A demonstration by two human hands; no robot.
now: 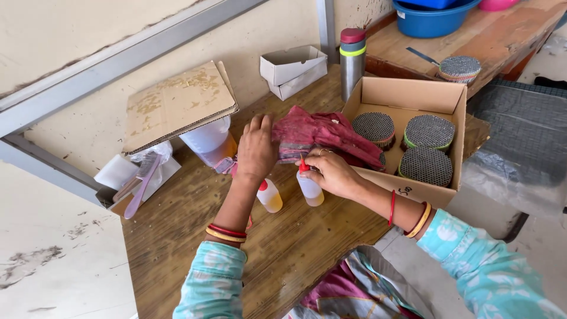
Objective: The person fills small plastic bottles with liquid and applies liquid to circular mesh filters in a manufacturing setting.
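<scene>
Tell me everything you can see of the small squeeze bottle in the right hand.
The squeeze bottle is small, of translucent plastic, with a pointed red nozzle cap at the top. It stands upright on the wooden table and holds yellowish liquid in its lower part. The right hand wraps its upper half, fingers at the cap. A second bottle like it stands just to its left, apart from it. The red cloth lies right behind it.

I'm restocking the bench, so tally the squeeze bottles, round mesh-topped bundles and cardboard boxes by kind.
Small clear plastic squeeze bottles with red caps: 2
Round mesh-topped bundles: 4, three in the open brown cardboard box, one on the far bench
Cardboard boxes: 2, brown and white
Total: 8
</scene>
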